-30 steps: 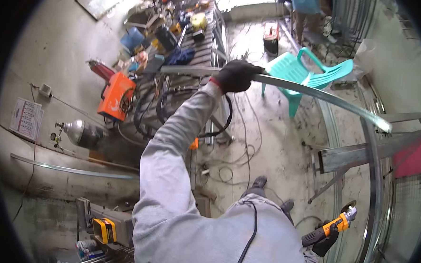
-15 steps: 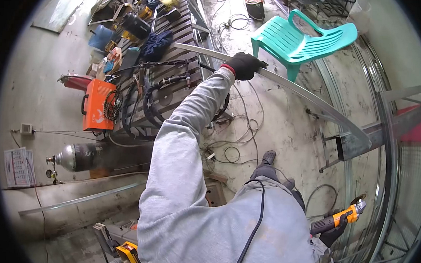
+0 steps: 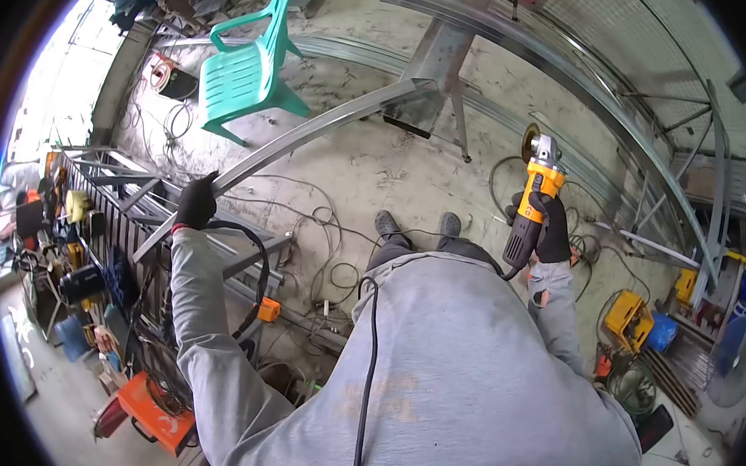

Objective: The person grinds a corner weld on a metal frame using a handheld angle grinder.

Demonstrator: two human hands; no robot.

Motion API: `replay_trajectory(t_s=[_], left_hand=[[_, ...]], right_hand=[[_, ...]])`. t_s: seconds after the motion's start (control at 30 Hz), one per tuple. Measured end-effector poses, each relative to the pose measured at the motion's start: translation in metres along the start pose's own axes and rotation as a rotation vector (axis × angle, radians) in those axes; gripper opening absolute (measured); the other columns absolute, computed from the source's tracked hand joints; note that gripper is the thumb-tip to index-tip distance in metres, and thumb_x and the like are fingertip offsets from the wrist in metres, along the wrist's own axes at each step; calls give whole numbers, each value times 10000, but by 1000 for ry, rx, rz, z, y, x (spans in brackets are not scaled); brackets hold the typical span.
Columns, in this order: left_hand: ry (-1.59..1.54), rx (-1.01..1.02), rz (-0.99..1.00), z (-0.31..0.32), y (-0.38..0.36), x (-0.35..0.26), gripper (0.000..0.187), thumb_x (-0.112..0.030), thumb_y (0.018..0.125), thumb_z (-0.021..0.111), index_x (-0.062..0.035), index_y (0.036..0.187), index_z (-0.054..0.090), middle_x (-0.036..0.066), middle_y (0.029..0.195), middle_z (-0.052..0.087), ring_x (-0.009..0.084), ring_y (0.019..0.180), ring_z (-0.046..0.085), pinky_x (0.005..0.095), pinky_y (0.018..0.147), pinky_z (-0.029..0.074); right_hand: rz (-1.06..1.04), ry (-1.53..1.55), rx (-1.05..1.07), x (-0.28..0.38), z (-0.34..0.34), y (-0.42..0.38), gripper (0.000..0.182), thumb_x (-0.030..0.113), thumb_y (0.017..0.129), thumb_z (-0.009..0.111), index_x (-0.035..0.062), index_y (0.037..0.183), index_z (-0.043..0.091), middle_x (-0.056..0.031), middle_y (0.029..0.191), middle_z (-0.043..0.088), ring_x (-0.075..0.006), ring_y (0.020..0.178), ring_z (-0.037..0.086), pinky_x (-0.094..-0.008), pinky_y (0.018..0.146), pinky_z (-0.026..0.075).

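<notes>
My left hand (image 3: pixel 197 203), in a dark glove, is closed around a long grey metal bar (image 3: pixel 311 135). The bar slants from beside the slatted workbench up to a thick steel beam (image 3: pixel 433 59), where its far end appears to rest; exact contact is hard to make out. A yellow and black angle grinder (image 3: pixel 544 179) is gripped in my right hand (image 3: pixel 552 230), also gloved. Its disc (image 3: pixel 529 143) points upward, apart from the bar. A black cord (image 3: pixel 371 343) runs over my grey shirt.
A green plastic chair (image 3: pixel 239 78) stands beyond the bar. Cables (image 3: pixel 327 222) trail over the floor around my feet. The slatted bench (image 3: pixel 150 213) and an orange box-shaped machine (image 3: pixel 157 411) are at left. A yellow tool case (image 3: pixel 628 321) lies at right. Long metal profiles (image 3: pixel 591 97) cross the upper right.
My view has swung to the right, so the chair and bench now appear farther left. The grinder has come up from the lower right edge. Both hands keep their hold.
</notes>
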State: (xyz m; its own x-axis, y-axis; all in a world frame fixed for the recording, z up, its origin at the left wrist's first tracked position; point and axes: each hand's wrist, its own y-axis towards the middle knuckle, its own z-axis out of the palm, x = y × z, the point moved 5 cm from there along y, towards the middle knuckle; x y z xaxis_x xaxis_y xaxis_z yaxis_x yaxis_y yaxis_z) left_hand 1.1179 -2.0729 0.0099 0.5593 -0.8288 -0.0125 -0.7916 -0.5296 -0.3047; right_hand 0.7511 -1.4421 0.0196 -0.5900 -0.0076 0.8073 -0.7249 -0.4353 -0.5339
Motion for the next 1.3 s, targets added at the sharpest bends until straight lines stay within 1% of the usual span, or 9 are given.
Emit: replay_trajectory(t_s=[0.1, 0.27, 0.43, 0.5, 0.7, 0.77, 0.97, 1.03, 1.3], left_hand=[[73, 121, -37, -11, 10, 0, 670, -44, 800, 634, -126, 1461, 572, 247, 973, 743, 422, 900, 729, 509, 812, 582], [-94, 260, 199, -22, 45, -70, 846, -298, 791, 786, 33, 1500, 463, 245, 946, 745, 379, 906, 741, 459, 812, 591], [-291, -137, 367, -67, 89, -256, 566, -326, 846, 747, -55, 1330, 632, 168, 785, 732, 314, 707, 730, 430, 674, 567], [-291, -104, 221, -69, 105, -298, 392, -335, 824, 739, -107, 1140, 692, 165, 857, 737, 390, 834, 722, 501, 736, 563], [-415, 84, 240, -60, 72, -321, 364, -348, 845, 718, -118, 1127, 711, 146, 873, 749, 367, 824, 726, 493, 725, 566], [-242, -211, 282, -64, 61, -327, 380, -323, 844, 724, -135, 1174, 708, 121, 814, 741, 350, 792, 728, 486, 719, 569], [-359, 77, 140, -57, 64, -333, 458, -404, 849, 724, -132, 1217, 691, 148, 914, 742, 356, 887, 723, 491, 762, 561], [-227, -138, 221, -60, 62, -345, 459, -422, 849, 734, -140, 1209, 700, 132, 887, 743, 344, 850, 728, 480, 740, 562], [-203, -223, 226, -67, 53, -353, 428, -448, 841, 745, -170, 1166, 743, 134, 862, 748, 334, 805, 736, 476, 708, 570]], right_hand=[[19, 34, 35, -4, -4, 5, 470, 310, 879, 724, 23, 1222, 577, -135, 964, 695, -268, 819, 728, -411, 747, 614], [26, 100, 100, -6, 0, 8, 460, 282, 879, 731, 22, 1224, 572, -133, 968, 690, -277, 815, 733, -417, 739, 623], [7, 15, 157, -10, -1, 16, 503, 307, 894, 715, 34, 1288, 565, -160, 1022, 706, -298, 851, 750, -450, 772, 637], [21, 43, 178, -10, 4, 17, 488, 278, 889, 717, 33, 1286, 573, -160, 1011, 707, -290, 843, 749, -444, 764, 636], [50, 34, 284, -4, 20, 11, 515, 276, 868, 729, 27, 1288, 566, -149, 995, 708, -280, 831, 746, -423, 748, 624], [72, 69, 291, -6, 26, 14, 534, 278, 865, 733, 23, 1302, 564, -146, 990, 706, -271, 825, 742, -416, 762, 621], [144, 42, 352, -4, 44, 19, 412, 272, 907, 697, 61, 1245, 593, -88, 936, 675, -197, 776, 700, -350, 725, 592], [167, 21, 357, -6, 47, 21, 399, 284, 907, 688, 72, 1233, 597, -83, 926, 674, -197, 769, 700, -339, 706, 582], [170, 30, 377, -3, 47, 29, 384, 271, 894, 720, 64, 1194, 598, -90, 932, 688, -213, 771, 706, -351, 712, 588]])
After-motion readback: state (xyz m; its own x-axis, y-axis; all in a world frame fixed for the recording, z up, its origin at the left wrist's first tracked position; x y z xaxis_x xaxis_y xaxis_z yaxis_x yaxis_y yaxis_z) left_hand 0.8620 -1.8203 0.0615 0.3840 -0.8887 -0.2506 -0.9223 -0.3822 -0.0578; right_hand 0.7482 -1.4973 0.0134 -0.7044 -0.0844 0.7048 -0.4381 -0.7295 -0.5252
